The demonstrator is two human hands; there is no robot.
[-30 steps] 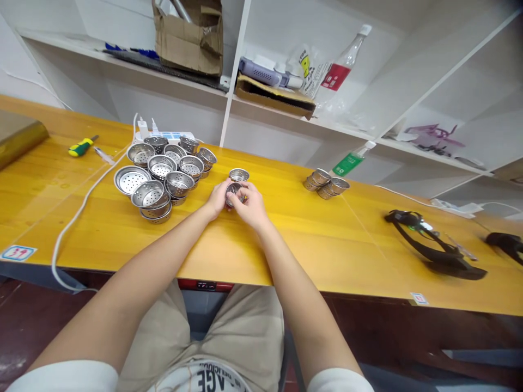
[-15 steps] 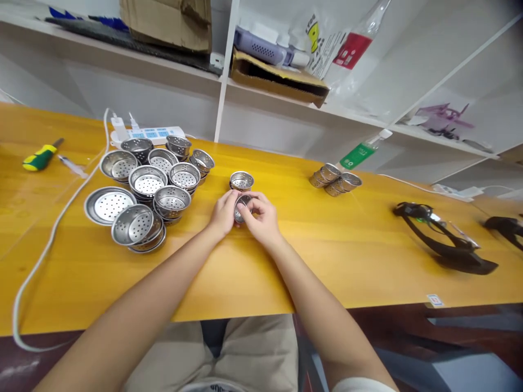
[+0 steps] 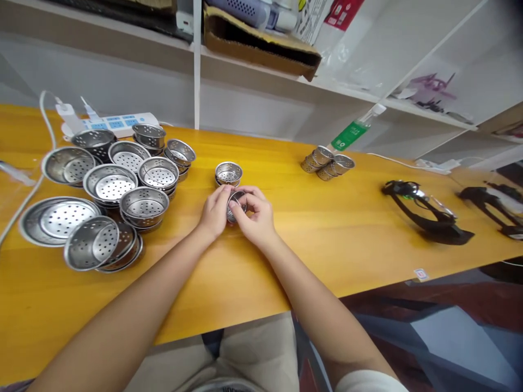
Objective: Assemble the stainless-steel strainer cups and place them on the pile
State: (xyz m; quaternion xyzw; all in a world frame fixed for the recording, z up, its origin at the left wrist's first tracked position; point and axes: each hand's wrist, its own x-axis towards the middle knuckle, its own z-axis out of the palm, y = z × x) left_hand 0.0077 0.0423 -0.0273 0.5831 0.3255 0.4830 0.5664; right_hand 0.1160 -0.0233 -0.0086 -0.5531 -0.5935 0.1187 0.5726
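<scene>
Both hands close round one small perforated metal cup (image 3: 236, 206), its mouth tilted toward me. My left hand (image 3: 216, 211) wraps the cup's left side. On the other side, my right hand (image 3: 256, 213) grips it, with the thumb at the opening. Just beyond my fingers stands a short stack of perforated metal cups (image 3: 229, 173), upright on the table. To the left is a large cluster of stacked perforated cups (image 3: 110, 184), some upright, some leaning. Two tilted stacks of the same cups (image 3: 321, 158) rest further back on the right.
A green-labelled bottle (image 3: 352, 134) leans by the right-hand stacks. Behind the cluster lies a white power strip (image 3: 122, 124) with a cable. Black headset-like straps (image 3: 429, 215) lie at the right of the wooden table (image 3: 318, 245). Shelves with a cardboard box (image 3: 257, 49) rise at the back.
The view has shifted, so the cup cluster appears nearer and further left, and the screwdriver has left the picture. Both hands keep hold of the same cup.
</scene>
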